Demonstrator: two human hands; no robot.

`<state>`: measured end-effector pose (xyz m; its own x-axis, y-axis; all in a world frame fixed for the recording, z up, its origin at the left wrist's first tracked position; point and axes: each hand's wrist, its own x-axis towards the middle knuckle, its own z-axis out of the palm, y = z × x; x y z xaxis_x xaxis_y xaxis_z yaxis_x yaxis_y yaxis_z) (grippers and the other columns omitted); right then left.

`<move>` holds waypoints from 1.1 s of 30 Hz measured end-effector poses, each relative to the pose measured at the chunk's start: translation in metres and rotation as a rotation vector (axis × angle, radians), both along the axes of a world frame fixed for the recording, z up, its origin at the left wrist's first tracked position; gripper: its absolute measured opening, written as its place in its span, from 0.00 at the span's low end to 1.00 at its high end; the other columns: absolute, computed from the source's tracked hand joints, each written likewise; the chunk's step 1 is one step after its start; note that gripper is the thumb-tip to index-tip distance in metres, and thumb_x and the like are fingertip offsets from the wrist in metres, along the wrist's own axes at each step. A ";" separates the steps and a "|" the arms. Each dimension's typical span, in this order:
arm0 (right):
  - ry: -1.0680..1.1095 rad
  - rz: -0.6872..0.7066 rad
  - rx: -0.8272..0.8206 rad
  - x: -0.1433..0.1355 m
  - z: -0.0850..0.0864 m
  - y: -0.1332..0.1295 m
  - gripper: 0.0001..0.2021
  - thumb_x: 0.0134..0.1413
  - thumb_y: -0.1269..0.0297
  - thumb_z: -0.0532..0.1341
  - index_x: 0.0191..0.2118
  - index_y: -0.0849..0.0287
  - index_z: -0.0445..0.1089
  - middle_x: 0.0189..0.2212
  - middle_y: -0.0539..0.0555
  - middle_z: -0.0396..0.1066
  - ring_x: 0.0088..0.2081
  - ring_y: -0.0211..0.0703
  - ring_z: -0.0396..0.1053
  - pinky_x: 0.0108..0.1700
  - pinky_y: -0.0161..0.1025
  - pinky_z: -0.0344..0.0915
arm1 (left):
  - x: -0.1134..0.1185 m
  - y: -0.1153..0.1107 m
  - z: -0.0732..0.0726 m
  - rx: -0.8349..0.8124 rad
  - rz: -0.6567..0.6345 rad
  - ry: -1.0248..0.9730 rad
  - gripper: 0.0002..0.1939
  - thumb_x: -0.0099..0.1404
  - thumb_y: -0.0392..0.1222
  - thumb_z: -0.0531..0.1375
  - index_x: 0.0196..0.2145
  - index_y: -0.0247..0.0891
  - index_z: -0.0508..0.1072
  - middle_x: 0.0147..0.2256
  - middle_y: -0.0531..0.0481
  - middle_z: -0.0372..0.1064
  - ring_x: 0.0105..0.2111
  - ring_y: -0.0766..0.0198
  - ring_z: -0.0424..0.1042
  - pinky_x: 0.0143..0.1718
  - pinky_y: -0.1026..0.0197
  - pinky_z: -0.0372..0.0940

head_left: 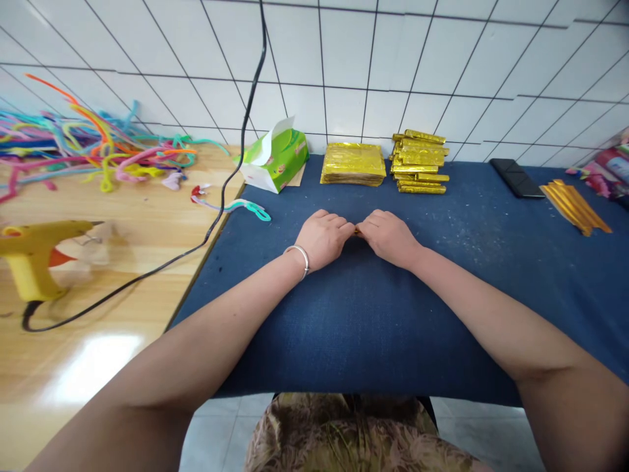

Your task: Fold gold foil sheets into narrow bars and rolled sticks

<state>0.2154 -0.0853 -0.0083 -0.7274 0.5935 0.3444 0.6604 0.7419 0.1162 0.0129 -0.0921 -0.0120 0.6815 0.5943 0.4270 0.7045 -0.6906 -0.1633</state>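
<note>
My left hand [324, 239], with a silver bangle at the wrist, and my right hand [388, 237] meet over the blue cloth [354, 328]. Both are closed, fingertips together, on a strip of gold foil paper [358, 231]. Only a sliver of it shows between them; the fingers cover the rest. Just beyond my hands lies a flat stack of gold foil paper sheets [352, 164]. To its right is a pile of rolled gold foil papers [419, 160].
A green tissue pack [285, 157] stands by the tiled wall. On the wooden table at left lie a yellow glue gun [37, 255], its black cable [216, 223] and many pipe cleaners [98, 147]. A black phone [515, 178] and folded gold strips [574, 205] are at right.
</note>
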 end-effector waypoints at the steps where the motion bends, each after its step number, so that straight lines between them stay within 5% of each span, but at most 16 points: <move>1: 0.003 0.006 -0.001 0.000 0.000 0.000 0.17 0.66 0.65 0.45 0.36 0.60 0.70 0.32 0.57 0.70 0.38 0.45 0.60 0.39 0.41 0.52 | 0.000 0.000 0.000 -0.002 -0.005 -0.004 0.12 0.67 0.35 0.49 0.30 0.38 0.70 0.27 0.48 0.69 0.29 0.60 0.67 0.34 0.55 0.55; 7: -0.033 0.026 0.003 0.001 -0.001 0.003 0.16 0.65 0.65 0.46 0.32 0.60 0.68 0.28 0.55 0.69 0.34 0.44 0.59 0.38 0.41 0.52 | 0.000 0.002 -0.002 -0.063 -0.018 -0.015 0.11 0.67 0.36 0.50 0.32 0.37 0.71 0.29 0.48 0.70 0.31 0.61 0.68 0.35 0.56 0.55; 33: -0.035 -0.061 -0.026 0.011 -0.005 0.012 0.18 0.67 0.61 0.45 0.44 0.60 0.70 0.34 0.57 0.73 0.35 0.45 0.63 0.37 0.41 0.51 | -0.013 0.013 -0.003 -0.260 0.066 -0.063 0.11 0.70 0.39 0.49 0.44 0.39 0.71 0.38 0.49 0.73 0.40 0.63 0.72 0.40 0.63 0.61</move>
<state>0.2266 -0.0737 -0.0137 -0.7011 0.6454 0.3034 0.7001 0.7038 0.1207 -0.0001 -0.0793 -0.0149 0.6144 0.7318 0.2949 0.7528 -0.6556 0.0587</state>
